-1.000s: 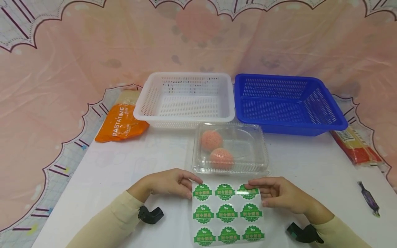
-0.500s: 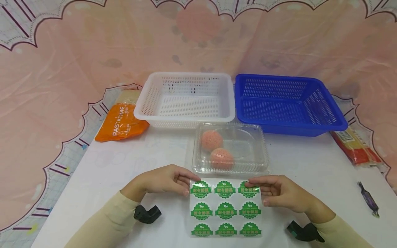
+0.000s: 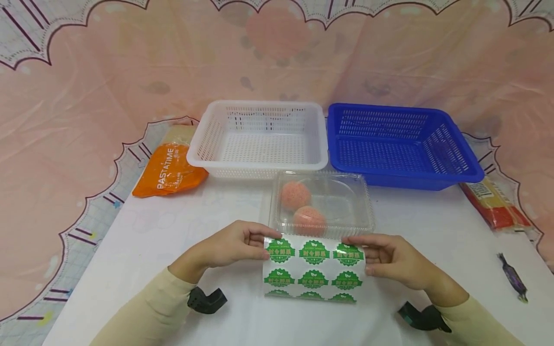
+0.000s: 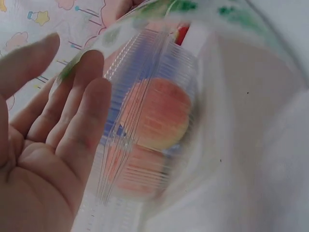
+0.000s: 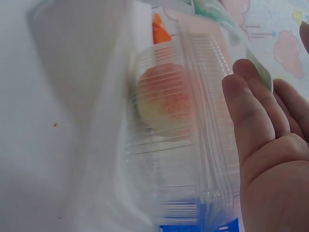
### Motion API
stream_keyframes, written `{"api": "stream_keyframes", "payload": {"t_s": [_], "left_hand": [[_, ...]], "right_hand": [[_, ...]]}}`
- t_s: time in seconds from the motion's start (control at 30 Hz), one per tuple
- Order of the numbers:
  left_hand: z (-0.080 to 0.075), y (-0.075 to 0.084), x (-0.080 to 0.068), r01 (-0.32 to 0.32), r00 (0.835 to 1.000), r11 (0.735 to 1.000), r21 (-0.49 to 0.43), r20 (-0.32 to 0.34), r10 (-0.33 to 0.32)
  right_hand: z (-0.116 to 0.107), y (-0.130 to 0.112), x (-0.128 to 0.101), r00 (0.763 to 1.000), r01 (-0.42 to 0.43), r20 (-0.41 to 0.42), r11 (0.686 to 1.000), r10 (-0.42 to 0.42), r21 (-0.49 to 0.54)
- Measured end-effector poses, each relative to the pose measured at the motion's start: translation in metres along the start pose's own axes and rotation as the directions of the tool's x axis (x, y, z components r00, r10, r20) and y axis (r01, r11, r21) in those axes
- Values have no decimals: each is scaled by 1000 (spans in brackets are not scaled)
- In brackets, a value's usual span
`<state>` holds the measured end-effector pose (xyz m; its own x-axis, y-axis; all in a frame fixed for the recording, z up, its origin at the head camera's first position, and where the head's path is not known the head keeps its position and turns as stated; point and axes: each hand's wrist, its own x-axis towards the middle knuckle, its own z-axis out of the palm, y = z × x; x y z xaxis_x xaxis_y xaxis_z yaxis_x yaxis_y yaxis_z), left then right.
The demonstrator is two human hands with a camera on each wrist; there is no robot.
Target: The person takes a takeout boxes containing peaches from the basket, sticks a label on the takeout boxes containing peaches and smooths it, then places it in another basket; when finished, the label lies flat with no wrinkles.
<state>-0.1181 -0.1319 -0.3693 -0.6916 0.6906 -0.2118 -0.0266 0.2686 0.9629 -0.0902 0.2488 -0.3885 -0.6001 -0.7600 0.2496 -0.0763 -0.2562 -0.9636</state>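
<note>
Both hands have raised the sticker sheet point(image 3: 314, 268) off the table point(image 3: 151, 240) near its front edge: left hand point(image 3: 225, 247) and right hand point(image 3: 396, 262) pinch its top corners, just before the clear clamshell box point(image 3: 322, 204). Peeling appears imminent.

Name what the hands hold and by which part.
Both hold the sticker sheet: left hand pinches its top left corner, right hand its top right.

White table point(image 3: 182, 230): two baskets (white point(image 3: 259, 137), blue point(image 3: 402, 144)), clamshell box point(image 3: 322, 204), pasta bag point(image 3: 169, 170).
</note>
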Motion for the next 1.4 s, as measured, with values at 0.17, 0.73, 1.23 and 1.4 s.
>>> {"api": "stream_keyframes", "payload": {"t_s": [0.17,0.73,1.23,1.4], "left_hand": [[4,4,4,-12,998,999,-36,-56,10],[7,7,10,1,985,1000,-26,-174,-5],[10,9,11,1,983,997,-77,-181,-15],[14,9,14,-14,982,995,-96,-187,-4]], "right_hand": [[-1,-3,2,999,-22,-37,996,19,-81],[-12,-16,0,995,-36,-101,940,1,-340],[-21,-35,-2,982,13,-160,885,-98,-465],[-14,-39,11,978,-4,-175,834,-111,-551]]}}
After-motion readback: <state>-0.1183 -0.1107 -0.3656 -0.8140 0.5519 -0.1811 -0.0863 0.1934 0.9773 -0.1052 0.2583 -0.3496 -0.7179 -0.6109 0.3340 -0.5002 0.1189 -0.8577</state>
